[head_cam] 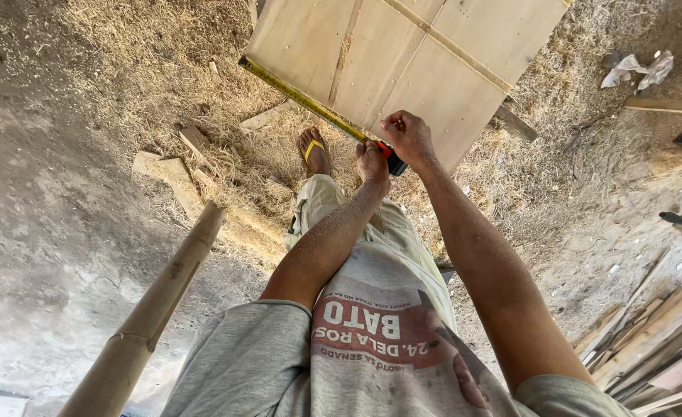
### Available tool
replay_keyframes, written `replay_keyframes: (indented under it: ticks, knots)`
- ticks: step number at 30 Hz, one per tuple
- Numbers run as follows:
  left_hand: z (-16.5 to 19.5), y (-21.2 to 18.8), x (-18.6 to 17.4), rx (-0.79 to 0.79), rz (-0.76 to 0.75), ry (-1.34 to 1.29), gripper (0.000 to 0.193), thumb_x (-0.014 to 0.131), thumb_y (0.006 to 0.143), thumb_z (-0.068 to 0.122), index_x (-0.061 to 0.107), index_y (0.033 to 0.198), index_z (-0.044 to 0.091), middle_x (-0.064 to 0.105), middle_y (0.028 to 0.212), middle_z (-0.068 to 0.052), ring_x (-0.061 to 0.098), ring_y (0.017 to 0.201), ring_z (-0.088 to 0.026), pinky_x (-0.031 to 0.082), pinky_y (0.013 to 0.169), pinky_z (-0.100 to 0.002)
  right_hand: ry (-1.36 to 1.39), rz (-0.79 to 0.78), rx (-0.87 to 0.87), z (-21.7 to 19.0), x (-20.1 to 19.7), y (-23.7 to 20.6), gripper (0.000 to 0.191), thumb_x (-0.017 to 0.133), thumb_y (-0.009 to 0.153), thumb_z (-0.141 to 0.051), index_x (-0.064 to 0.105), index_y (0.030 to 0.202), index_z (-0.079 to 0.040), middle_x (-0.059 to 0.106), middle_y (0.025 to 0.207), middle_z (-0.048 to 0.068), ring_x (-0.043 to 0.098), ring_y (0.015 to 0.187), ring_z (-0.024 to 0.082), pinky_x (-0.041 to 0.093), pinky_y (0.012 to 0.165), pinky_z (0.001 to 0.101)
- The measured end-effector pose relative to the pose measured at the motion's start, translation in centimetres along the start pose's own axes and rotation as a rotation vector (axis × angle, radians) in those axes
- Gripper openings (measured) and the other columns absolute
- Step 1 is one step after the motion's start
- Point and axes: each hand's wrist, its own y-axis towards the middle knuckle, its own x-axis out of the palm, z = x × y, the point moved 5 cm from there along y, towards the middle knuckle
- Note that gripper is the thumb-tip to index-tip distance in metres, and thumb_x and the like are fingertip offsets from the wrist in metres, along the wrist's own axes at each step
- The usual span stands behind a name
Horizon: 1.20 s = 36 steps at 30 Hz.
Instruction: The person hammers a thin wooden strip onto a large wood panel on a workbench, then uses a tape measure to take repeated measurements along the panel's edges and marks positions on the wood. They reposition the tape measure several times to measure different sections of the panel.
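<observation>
A pale plywood panel (433, 69) with thin battens across it lies on the ground in front of me. A yellow tape measure (302, 96) is stretched along its near edge, and its red and black case (392, 159) sits at the panel's corner. My left hand (372, 164) is curled on the tape right beside the case. My right hand (407, 133) rests on the panel's edge just above the case, fingertips pinched together. Whether they hold anything is hidden. My foot in a yellow-strapped sandal (314, 150) stands by the panel.
A thick bamboo pole (159, 305) slants across the lower left. Wood offcuts (167, 170) lie in sawdust and shavings at the left. Stacked wooden slats (649, 340) fill the lower right. More timber pieces (665, 104) and a crumpled white scrap (634, 69) lie at the upper right.
</observation>
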Motion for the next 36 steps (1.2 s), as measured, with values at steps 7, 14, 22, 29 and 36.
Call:
replay_keyframes:
  ticks: [7, 14, 22, 29, 36]
  knots:
    - [-0.3, 0.7, -0.3, 0.000, 0.010, 0.050, 0.031, 0.042, 0.106, 0.026, 0.057, 0.122, 0.005, 0.059, 0.092, -0.010, 0.057, 0.073, -0.017, 0.053, 0.065, -0.038, 0.039, 0.018, 0.022, 0.4, 0.1, -0.2, 0.028, 0.072, 0.092, -0.032, 0.075, 0.099, -0.005, 0.071, 0.074, 0.003, 0.065, 0.066, 0.011, 0.054, 0.062, 0.0308]
    - [-1.3, 0.0, 0.0, -0.005, -0.030, 0.023, 0.033, 0.042, 0.104, 0.027, 0.058, 0.124, 0.006, 0.062, 0.100, -0.012, 0.060, 0.081, -0.019, 0.051, 0.073, -0.040, 0.037, 0.056, 0.046, 1.0, 0.2, -0.3, 0.026, 0.074, 0.092, -0.030, 0.076, 0.098, -0.005, 0.068, 0.072, 0.005, 0.064, 0.066, 0.013, 0.053, 0.062, 0.0331]
    - [-0.7, -0.1, -0.3, 0.075, -0.023, 0.055, 0.033, 0.039, 0.106, 0.027, 0.059, 0.117, 0.004, 0.060, 0.097, -0.013, 0.059, 0.078, -0.020, 0.054, 0.069, -0.038, 0.034, 0.048, 0.036, 1.6, -0.1, 0.0, 0.025, 0.073, 0.094, -0.029, 0.076, 0.098, -0.005, 0.070, 0.075, 0.004, 0.064, 0.068, 0.012, 0.054, 0.064, 0.0325]
    - [1.0, 0.1, -2.6, 0.450, -0.087, 0.528, 0.031, 0.044, 0.107, 0.037, 0.064, 0.104, 0.014, 0.064, 0.079, -0.002, 0.059, 0.062, -0.015, 0.052, 0.056, -0.034, 0.067, 0.172, 0.075, 2.1, -1.8, -0.4, 0.024, 0.065, 0.101, -0.028, 0.073, 0.107, -0.005, 0.073, 0.090, 0.006, 0.067, 0.077, 0.012, 0.058, 0.071, 0.0321]
    - [7.9, 1.1, -2.8, 1.019, -0.283, 1.171, 0.022, 0.065, 0.103, 0.034, 0.072, 0.100, 0.014, 0.070, 0.087, -0.010, 0.069, 0.072, -0.022, 0.058, 0.062, -0.038, 0.135, 0.481, 0.144, 5.3, -6.2, -2.3, 0.019, 0.069, 0.098, -0.026, 0.075, 0.103, -0.009, 0.075, 0.086, 0.004, 0.069, 0.076, 0.012, 0.059, 0.074, 0.0351]
